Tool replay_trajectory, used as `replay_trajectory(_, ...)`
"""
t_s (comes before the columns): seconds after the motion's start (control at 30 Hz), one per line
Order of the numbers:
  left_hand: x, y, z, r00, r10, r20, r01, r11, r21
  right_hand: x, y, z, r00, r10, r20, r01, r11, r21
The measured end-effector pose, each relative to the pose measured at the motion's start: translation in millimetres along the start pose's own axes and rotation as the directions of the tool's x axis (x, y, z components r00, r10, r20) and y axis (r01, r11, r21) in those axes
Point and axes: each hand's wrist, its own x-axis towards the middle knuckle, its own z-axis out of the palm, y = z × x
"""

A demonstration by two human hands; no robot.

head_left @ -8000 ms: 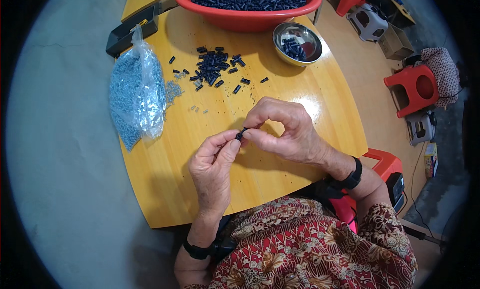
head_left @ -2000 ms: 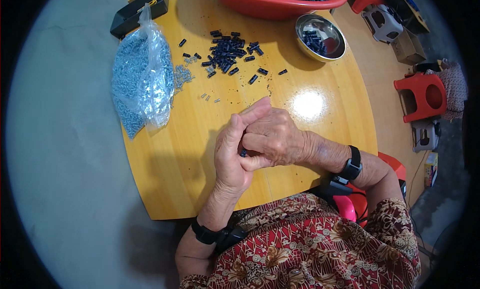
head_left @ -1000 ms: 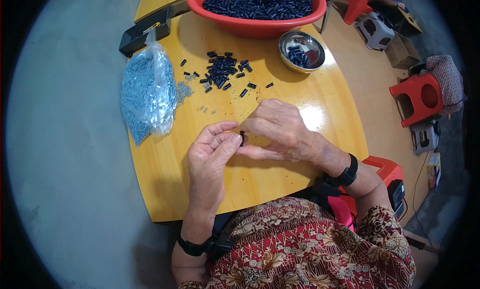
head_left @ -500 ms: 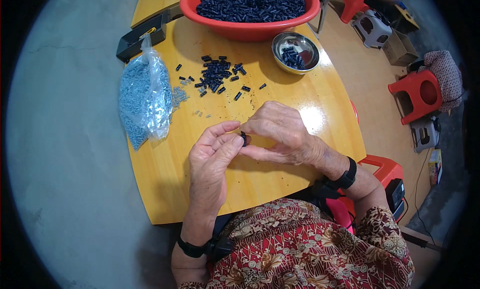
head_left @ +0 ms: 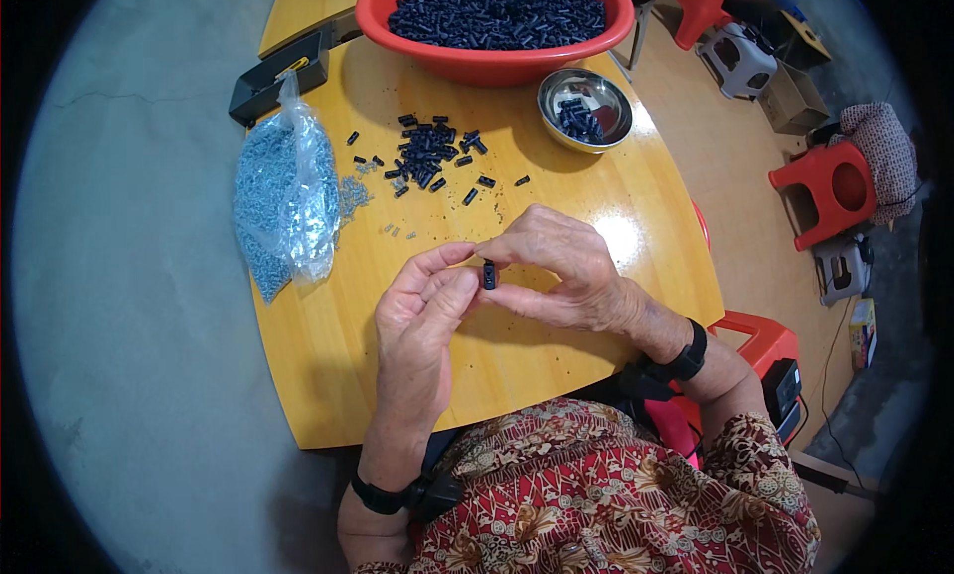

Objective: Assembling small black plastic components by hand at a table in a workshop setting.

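A small black plastic part (head_left: 489, 275) is held upright just above the near part of the table. It sits between the tips of my left hand (head_left: 425, 301), closed in a pinch at its side, and my right hand (head_left: 566, 266), whose thumb and forefinger pinch it at its two ends. Whether a smaller piece is in the fingertips cannot be made out. Beyond my hands lies a loose pile of similar black parts (head_left: 427, 153). A few tiny clear bits (head_left: 399, 232) lie between the pile and my left hand.
On the left, a clear plastic bag (head_left: 286, 191) bulges with tiny bluish pieces, some spilled beside it. A red basin (head_left: 497, 65) heaped with black parts stands at the back. Right of it is a metal bowl (head_left: 614, 107) with several parts. A dark tray (head_left: 283, 72) sits far left.
The black part has turned and come into fuller view between the fingertips. My left thumb has drawn slightly back from it. My right hand has hardly moved.
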Motion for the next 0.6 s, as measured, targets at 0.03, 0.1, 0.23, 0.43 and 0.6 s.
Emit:
replay_trajectory(0.03, 0.1, 0.2, 1.5, 1.0, 0.001, 0.002, -0.001, 1.0, -0.001, -0.5, 0.6, -0.4, 1.0, -0.001, 0.0, 0.001, 1.0, -0.002)
replay_trajectory(0.1, -0.2, 0.3, 4.3, 0.999, 0.034, -0.014, -0.034, 0.999, 0.025, -1.3, 1.2, -1.6, 1.0, 0.011, -0.001, -0.011, 1.0, 0.005)
replay_trajectory(0.23, -1.5, -0.4, 7.1, 0.998, 0.039, -0.043, -0.038, 0.999, 0.026, -0.7, -1.9, -7.0, 1.0, 0.022, -0.002, -0.022, 0.999, -0.023)
replay_trajectory(0.43, -4.5, -2.7, -5.5, 0.994, 0.015, -0.108, -0.003, 0.993, 0.116, 9.6, 14.2, -48.5, 0.978, 0.031, -0.207, -0.091, 0.954, -0.286)
replay_trajectory(0.6, -1.0, -5.7, -7.9, 0.992, -0.013, -0.129, 0.029, 0.992, 0.126, 22.5, 52.9, -88.8, 0.956, 0.002, -0.293, -0.162, 0.838, -0.521)
